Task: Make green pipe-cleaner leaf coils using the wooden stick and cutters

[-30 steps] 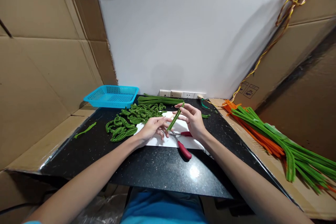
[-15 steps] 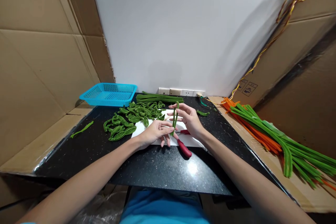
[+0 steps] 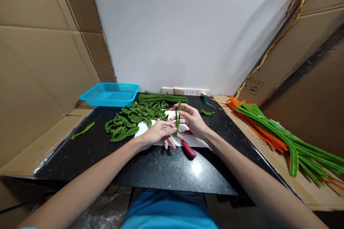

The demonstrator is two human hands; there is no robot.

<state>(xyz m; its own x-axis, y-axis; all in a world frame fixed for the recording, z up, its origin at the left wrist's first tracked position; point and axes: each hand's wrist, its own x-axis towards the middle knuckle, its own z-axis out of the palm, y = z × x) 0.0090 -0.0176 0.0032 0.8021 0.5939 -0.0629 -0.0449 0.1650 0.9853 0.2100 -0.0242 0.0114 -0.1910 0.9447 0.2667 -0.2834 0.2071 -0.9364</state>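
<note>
A narrow loop of green fuzzy stem (image 3: 177, 116) stands upright between my hands over a white sheet (image 3: 142, 131). My left hand (image 3: 161, 133) pinches its lower end between thumb and finger. Around its upper part are the fingers of my right hand (image 3: 192, 117), thumb and fingertips against it. Under the hands lie pliers or scissors with red handles (image 3: 189, 149); their metal part is mostly hidden. Many bent green leaf shapes (image 3: 145, 112) are heaped to the left of the sheet, and a bundle of straight green stems (image 3: 162, 98) lies behind them.
A blue perforated basket (image 3: 111, 94) sits at the back left of the black tabletop (image 3: 161, 168). One green strip (image 3: 82, 130) lies at the left and a small green piece (image 3: 207, 113) at the right. Green stems (image 3: 279, 132) and orange stems (image 3: 264, 136) rest on cardboard at the right.
The view has shifted slightly. Both hands keep nearly the same hold on the green loop, with my right fingers a little changed around its top.
</note>
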